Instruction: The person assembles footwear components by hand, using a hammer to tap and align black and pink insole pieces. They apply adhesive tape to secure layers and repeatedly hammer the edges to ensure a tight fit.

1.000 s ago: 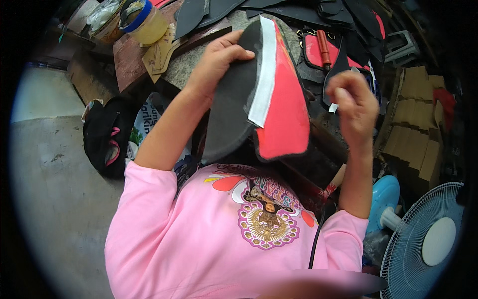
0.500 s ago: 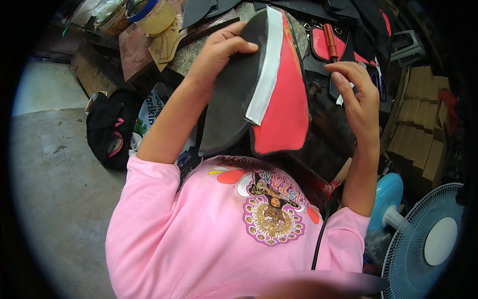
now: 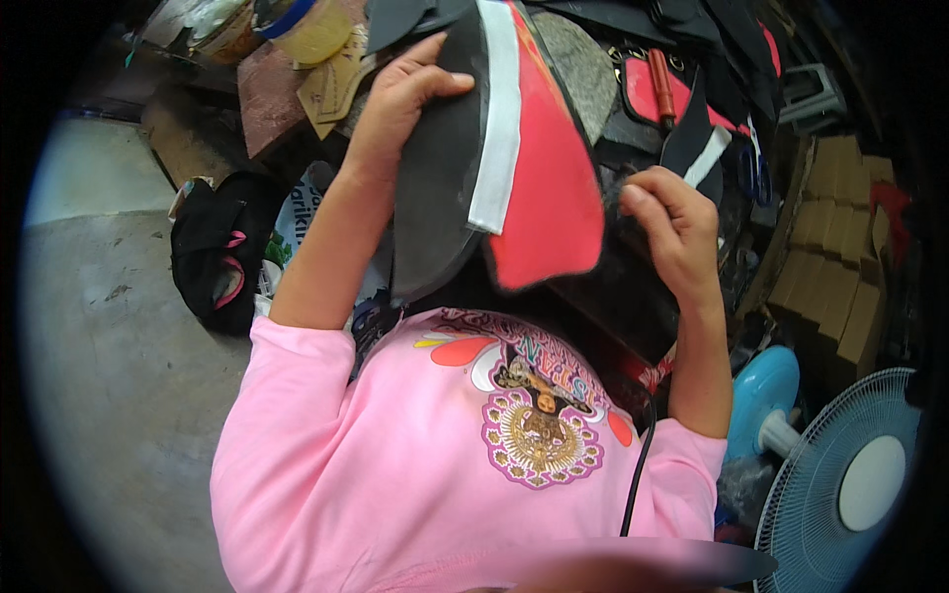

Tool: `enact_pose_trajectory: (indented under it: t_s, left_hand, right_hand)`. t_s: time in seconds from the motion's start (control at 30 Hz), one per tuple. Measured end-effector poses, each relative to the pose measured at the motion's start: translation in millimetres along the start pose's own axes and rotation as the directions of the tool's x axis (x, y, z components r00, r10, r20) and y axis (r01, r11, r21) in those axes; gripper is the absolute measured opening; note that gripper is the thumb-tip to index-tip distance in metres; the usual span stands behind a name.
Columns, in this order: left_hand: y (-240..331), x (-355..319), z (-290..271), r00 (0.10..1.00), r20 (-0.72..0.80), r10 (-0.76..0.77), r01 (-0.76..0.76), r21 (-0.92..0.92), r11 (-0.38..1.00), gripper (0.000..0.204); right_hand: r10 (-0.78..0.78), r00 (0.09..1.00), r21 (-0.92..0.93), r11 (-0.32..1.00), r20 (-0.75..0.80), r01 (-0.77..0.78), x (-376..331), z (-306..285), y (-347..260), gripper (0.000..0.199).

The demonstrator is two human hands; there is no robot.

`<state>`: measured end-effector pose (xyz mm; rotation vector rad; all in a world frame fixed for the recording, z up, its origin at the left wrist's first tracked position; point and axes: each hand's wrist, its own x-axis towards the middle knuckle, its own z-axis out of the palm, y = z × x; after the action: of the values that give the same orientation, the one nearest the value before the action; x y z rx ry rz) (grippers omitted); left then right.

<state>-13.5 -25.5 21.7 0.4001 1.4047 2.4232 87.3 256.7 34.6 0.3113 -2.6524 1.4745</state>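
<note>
Pink shirt [image 3: 435,395] nearest, chest level; panel [image 3: 542,188] up past it, in the air, black side left, red side right, long axis near vertical, running away from the chest. White strip [image 3: 497,128] down its middle along the same axis, bottom end above the gap where black and red sides part. Left hand [image 3: 390,111] has the panel: thumb flat on the black face near the upper left edge, other fingers mostly hidden, presumably behind, so a pinch. Right hand [image 3: 677,232] is off to the right, just beside the red edge, apart from it; thumb and forefinger drawn together, rest curled, can't tell if anything thin sits between. So panel lies left of the right fingers, strip further left across the red; strip's top is nearer the left thumb. Beyond the right hand: white scrap [image 3: 709,158], contact unclear. Farther: red-handled tool [image 3: 660,87], handle near vertical; grey slab [image 3: 583,74] partly behind panel; blue-rimmed jar [image 3: 314,38] upper left.
</note>
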Motion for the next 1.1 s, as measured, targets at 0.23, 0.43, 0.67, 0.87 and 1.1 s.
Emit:
enact_pose_trajectory:
  t_s: [0.23, 0.43, 0.67, 0.87, 1.1]
  left_hand:
    - [-4, -8, 28, 0.991, -0.051, -0.12, 0.121, 0.015, 0.993, 0.041]
    - [-1, -15, 38, 0.994, -0.012, -0.106, 0.106, 0.004, 0.994, 0.041]
    - [4, -31, 51, 0.99, 0.048, -0.133, 0.134, -0.01, 0.991, 0.043]
    - [24, -46, 15, 0.987, -0.141, -0.076, 0.078, 0.009, 0.997, 0.045]
    - [23, -35, -29, 0.965, -0.252, -0.075, 0.097, 0.074, 0.993, 0.042]
  right_hand:
    - [-0.104, 0.983, -0.009, 0.995, -0.151, 0.104, 30, -7, -19, 0.011]
    - [-0.358, 0.921, -0.222, 0.921, -0.154, 0.321, 51, 15, -39, 0.01]
    - [-0.441, 0.892, -0.417, 0.832, -0.101, 0.365, 49, 23, -32, 0.013]
    - [-0.162, 0.964, -0.437, 0.898, -0.209, 0.056, 53, 10, -13, 0.018]
    - [-0.004, 0.989, -0.624, 0.775, 0.148, 0.097, 48, 44, -8, 0.038]
